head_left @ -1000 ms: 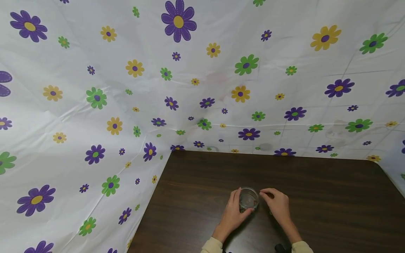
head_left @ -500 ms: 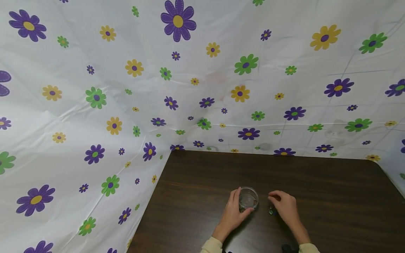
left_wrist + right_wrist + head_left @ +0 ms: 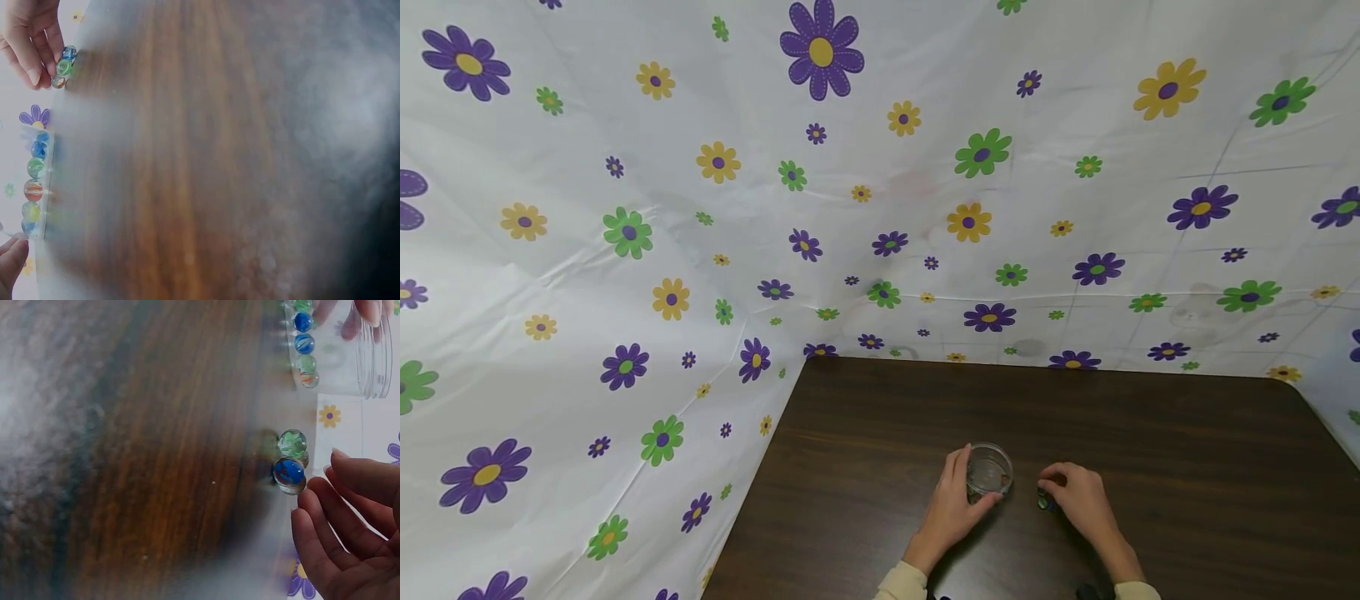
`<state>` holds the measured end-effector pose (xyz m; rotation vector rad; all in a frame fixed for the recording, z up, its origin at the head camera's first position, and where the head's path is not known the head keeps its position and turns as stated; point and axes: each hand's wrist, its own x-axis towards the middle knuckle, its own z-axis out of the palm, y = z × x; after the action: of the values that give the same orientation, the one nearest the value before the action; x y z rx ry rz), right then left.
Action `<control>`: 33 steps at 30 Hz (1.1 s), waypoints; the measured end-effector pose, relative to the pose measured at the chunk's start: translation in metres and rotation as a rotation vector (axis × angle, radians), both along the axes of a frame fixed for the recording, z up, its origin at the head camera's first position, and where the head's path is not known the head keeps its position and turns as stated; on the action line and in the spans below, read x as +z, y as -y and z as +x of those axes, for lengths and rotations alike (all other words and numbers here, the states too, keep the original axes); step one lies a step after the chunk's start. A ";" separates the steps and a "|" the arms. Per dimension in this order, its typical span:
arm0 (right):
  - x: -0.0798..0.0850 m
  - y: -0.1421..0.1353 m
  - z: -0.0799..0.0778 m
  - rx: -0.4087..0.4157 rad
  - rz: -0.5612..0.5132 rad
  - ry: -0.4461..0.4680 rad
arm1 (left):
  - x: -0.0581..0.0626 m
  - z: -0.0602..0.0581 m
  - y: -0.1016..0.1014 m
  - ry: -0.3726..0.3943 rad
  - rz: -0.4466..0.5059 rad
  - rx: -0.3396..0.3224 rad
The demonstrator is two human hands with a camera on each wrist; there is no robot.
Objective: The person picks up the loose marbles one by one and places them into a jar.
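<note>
My left hand (image 3: 950, 508) grips a clear round jar (image 3: 997, 450) upright on the table, thumb on the near side and fingers around the far side. In the left wrist view, several marbles (image 3: 34, 190) in blue, green, orange and yellow lie along the jar's bottom. Right of the jar, my right hand (image 3: 1081, 500) reaches down at a small cluster of loose glass marbles (image 3: 1045, 502). The right wrist view shows a green marble (image 3: 292, 443) and a blue marble (image 3: 289, 472) just beyond the fingertips. Thumb and fingers there are apart, with nothing visible between them.
Both hands work over a dark brown wooden table (image 3: 865, 433). A white sheet (image 3: 850, 150) with purple, green and yellow flowers hangs behind the table and along its left side.
The right hand has moved away from the jar's rim, to the right, and then lowered to the loose marbles. The left hand and the jar have stayed in place.
</note>
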<state>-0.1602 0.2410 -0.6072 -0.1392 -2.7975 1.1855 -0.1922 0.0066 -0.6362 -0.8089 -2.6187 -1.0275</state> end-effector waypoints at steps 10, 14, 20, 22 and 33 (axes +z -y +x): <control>-0.003 0.000 0.000 0.010 0.006 0.004 | 0.000 -0.001 0.000 0.025 0.005 -0.003; -0.003 0.002 0.000 0.023 0.010 -0.017 | 0.000 -0.001 0.001 0.090 0.010 -0.005; -0.004 0.003 -0.002 0.050 0.017 -0.034 | 0.000 0.000 0.001 0.120 0.009 -0.002; -0.005 0.004 -0.002 0.055 0.026 -0.036 | 0.000 0.000 0.001 0.123 0.007 0.000; -0.004 0.004 -0.005 0.073 0.054 -0.009 | 0.001 0.000 0.001 0.151 0.004 0.005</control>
<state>-0.1648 0.2370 -0.6114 -0.0274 -2.8468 1.1206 -0.1926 0.0057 -0.6348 -0.7508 -2.7404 -1.1339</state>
